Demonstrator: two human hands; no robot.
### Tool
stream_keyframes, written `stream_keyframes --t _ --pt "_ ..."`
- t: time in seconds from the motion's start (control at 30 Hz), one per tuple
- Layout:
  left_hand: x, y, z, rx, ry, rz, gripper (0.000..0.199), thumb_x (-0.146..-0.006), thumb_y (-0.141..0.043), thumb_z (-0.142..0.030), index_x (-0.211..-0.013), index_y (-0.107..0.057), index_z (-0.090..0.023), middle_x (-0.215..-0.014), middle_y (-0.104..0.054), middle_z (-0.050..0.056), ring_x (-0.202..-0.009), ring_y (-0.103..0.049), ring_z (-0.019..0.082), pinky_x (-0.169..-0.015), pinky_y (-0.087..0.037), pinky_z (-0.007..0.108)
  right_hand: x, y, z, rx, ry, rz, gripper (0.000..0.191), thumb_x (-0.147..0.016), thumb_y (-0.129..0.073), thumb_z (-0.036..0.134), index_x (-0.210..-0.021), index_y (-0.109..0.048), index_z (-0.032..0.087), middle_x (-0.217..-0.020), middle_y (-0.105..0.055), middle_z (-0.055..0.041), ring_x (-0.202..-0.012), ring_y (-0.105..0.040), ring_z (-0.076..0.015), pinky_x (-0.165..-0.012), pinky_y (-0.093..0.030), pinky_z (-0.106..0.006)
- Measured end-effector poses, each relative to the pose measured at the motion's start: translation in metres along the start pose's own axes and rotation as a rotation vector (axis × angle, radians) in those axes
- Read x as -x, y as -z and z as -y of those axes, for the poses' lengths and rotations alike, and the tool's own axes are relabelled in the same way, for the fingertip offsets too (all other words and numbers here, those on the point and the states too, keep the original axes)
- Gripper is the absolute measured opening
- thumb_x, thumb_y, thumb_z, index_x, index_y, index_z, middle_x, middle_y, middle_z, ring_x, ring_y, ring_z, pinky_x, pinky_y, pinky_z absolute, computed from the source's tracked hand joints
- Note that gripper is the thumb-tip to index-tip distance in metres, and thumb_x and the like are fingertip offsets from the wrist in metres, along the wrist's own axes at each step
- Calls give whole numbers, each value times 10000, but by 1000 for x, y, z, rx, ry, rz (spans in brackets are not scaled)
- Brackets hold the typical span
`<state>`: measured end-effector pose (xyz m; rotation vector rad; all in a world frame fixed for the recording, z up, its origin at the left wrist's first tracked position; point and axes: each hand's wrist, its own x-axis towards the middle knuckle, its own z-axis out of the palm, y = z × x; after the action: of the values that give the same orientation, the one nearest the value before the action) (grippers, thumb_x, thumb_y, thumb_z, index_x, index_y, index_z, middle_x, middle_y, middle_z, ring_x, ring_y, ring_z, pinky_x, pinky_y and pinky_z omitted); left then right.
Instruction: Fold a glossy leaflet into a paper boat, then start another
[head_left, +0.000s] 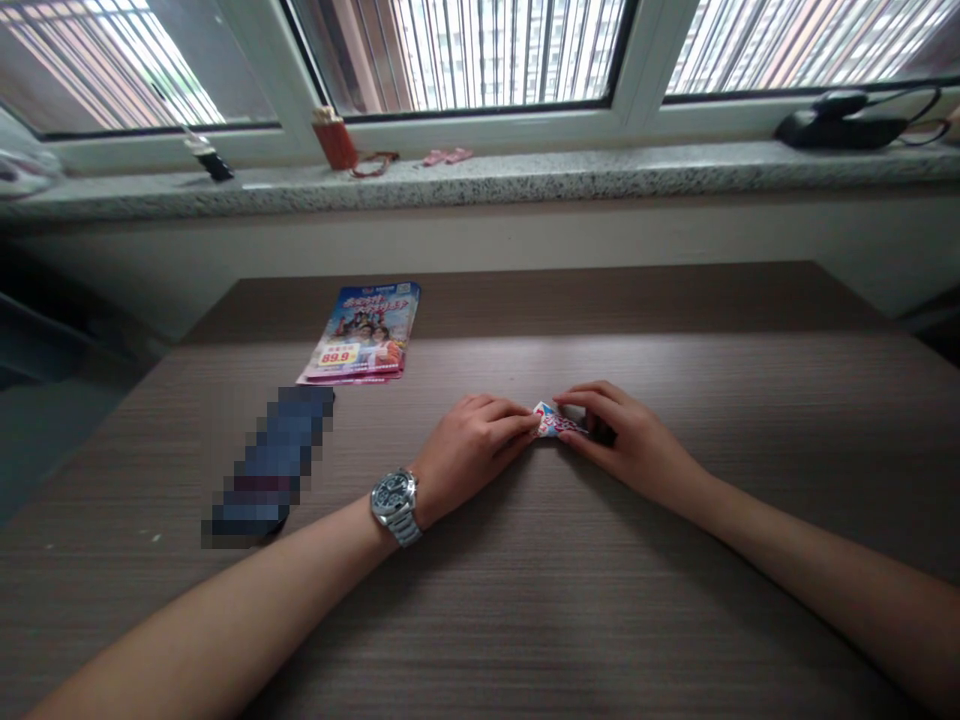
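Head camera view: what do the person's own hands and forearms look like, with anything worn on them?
Both the left hand and right hand are ungloved, with no sleeves in view on the forearms. The left wrist wears a silver-coloured watch with a round, dark dial and a metal link band. The right wrist has nothing on it. No cables show on either arm.

Printed piece (pixel 553 421) partly covered, slab (pixel 268 462) pixelated
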<state>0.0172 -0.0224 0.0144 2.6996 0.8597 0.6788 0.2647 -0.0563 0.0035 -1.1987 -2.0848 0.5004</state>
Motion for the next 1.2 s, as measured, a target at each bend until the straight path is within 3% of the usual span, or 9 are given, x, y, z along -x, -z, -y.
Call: stream_keyframes --t 0.17,0.3,0.83,1.2 --pt "1 -1 1 -22 -22 7 245 -1041 -562 -295 -1235 -700 -239 -1130 -743 47 -1009 -669 196 -901 -489 358 1 1 0 123 192 19 258 -1004 -588 236 -1238 -692 272 -1191 -708 -95 -1058 -672 -238 -909 -584 -424" --pt "1 0 1 -30 -17 12 245 -1044 -554 -288 -1227 -703 -223 -1125 -741 53 -1006 -660 199 -909 -487 363 3 2 -2 177 260 70 307 -1017 -567 215 -1302 -669 263 -1284 -716 -89 -1182 -650 -251 -1013 -557 -473" --pt "3 0 0 -6 17 30 259 -1030 -573 -244 -1247 -708 -284 -1066 -715 51 -959 -636 190 -881 -495 347 5 6 -4 245 258 157 369 -1032 -522 183 -1381 -624 247 -1378 -683 -85 -1285 -633 -250 -1063 -551 -450" --pt "0 -6 0 28 87 -33 201 -1013 -604 -260 -1125 -770 -268 -969 -688 54 -849 -605 174 -793 -467 324 5 3 0 284 255 121 355 -1031 -513 197 -1353 -657 235 -1344 -678 -136 -1174 -676 -259 -972 -589 -434"
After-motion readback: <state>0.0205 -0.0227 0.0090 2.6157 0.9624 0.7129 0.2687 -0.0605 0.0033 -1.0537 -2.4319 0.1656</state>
